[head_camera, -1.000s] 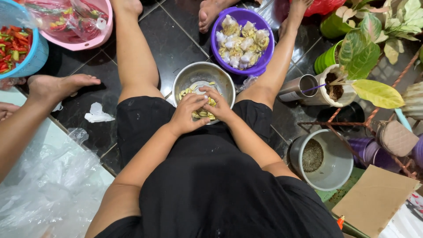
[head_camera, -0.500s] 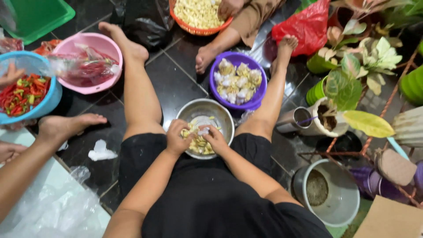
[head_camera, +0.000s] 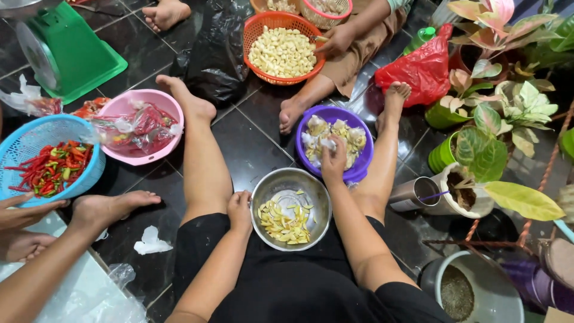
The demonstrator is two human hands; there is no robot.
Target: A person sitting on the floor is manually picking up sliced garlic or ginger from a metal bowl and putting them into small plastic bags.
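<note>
I sit on the dark tiled floor with a steel bowl (head_camera: 291,172) between my legs; it holds pale yellow garlic cloves and skins (head_camera: 284,224). My left hand (head_camera: 239,210) rests curled against the bowl's left rim. My right hand (head_camera: 333,161) reaches forward into a purple bowl (head_camera: 360,170) of unpeeled garlic pieces (head_camera: 351,135), its fingers closed around one white piece.
Another person sits opposite with an orange basket of peeled cloves (head_camera: 281,51). A pink bowl with bagged chillies (head_camera: 143,128), a blue basket of red chillies (head_camera: 48,161) and another person's arm (head_camera: 42,278) are at left. Potted plants (head_camera: 478,149), a steel cup (head_camera: 412,194) and a bucket (head_camera: 472,293) crowd the right.
Both hands were working together over the steel bowl. Now my right hand has stretched out to the purple bowl and my left has dropped to the steel bowl's rim. The view tilted forward.
</note>
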